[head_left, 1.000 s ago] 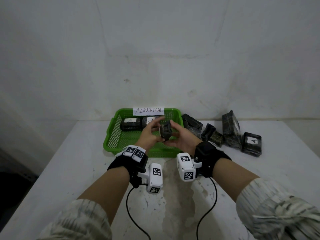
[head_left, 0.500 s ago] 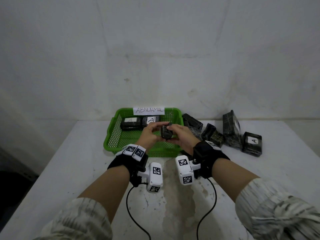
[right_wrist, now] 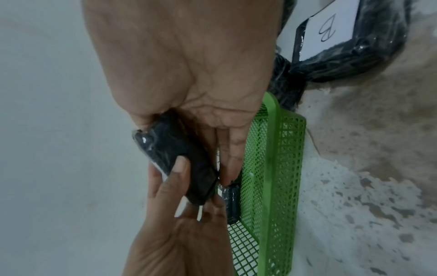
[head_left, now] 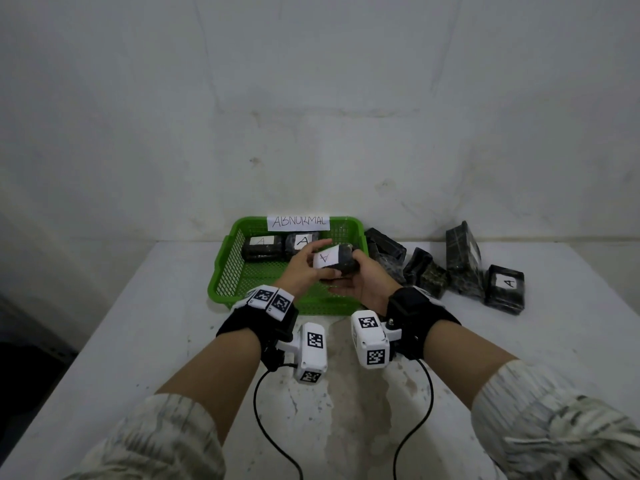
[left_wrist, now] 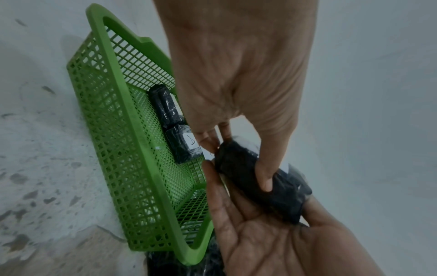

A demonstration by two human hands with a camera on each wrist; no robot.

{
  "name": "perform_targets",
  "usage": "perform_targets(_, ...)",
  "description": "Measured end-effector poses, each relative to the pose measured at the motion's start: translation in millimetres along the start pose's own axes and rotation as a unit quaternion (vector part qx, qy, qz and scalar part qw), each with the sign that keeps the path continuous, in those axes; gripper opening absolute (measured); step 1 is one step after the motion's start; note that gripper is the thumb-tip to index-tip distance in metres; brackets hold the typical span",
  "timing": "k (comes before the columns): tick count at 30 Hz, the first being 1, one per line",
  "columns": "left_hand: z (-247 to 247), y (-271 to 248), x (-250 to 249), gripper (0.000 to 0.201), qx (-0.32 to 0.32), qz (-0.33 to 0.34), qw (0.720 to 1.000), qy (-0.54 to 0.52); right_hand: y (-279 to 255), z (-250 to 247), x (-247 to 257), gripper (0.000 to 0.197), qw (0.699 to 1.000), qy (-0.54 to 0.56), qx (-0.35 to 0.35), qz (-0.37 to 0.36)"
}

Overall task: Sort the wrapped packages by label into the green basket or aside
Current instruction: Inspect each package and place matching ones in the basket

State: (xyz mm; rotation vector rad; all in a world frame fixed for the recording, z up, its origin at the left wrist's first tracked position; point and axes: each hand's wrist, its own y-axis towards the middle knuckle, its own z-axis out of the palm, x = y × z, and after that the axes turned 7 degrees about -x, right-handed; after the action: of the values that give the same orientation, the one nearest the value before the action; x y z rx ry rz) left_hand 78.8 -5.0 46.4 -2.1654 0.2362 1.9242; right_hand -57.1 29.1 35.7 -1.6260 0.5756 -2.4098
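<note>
Both hands hold one black wrapped package above the near right part of the green basket; its white label, marked A, faces up. My left hand pinches its left end, thumb on the underside. My right hand cradles it from below with fingers curled round it. Two more packages labelled A lie at the basket's far side. A paper sign reading ABNORMAL sits on the far rim.
Several black wrapped packages lie in a loose pile on the white table right of the basket, one marked A, one marked B. A wall stands right behind the basket. Cables trail from both wrists toward me.
The held package has been turned from on edge to flat, so its A label now faces up. Both hands stay over the basket's near right corner.
</note>
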Motion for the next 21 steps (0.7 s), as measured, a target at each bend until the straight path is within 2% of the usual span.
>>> perform_targets(4, -6, 2, 7, 0.065, -0.015, -0.010, 1.000, -0.002, 3, -1, 1, 0.018, 0.997, -0.037, -0.055, -0.026)
perform_targets(7, -10, 3, 13, 0.060, -0.058, -0.013, 0.998, 0.016, 7, -4, 1, 0.007, 0.994, -0.013, -0.107, -0.033)
perform_targets(10, -10, 3, 15, 0.057, -0.099, -0.046, 0.994, 0.003, 5, -2, 0, 0.027, 0.997, 0.007, -0.067, -0.026)
perform_targets(13, -11, 6, 13, 0.053, -0.077, -0.110, 0.991, 0.001, 5, 3, -2, 0.041, 0.999, -0.031, -0.007, -0.042)
perform_targets(16, -11, 4, 7, 0.054, -0.023, -0.153, 0.988, 0.016, 9, 8, -4, 0.063, 0.994, -0.089, 0.011, -0.060)
perform_targets(19, -12, 2, 5, 0.054, 0.028, -0.157, 0.987, 0.037, 11, 12, -6, 0.055, 0.991, -0.116, 0.011, -0.060)
perform_targets(21, -13, 3, 8, 0.046, 0.022, -0.150, 0.987, 0.054, 11, 13, -6, 0.042, 0.992, -0.110, 0.006, -0.057)
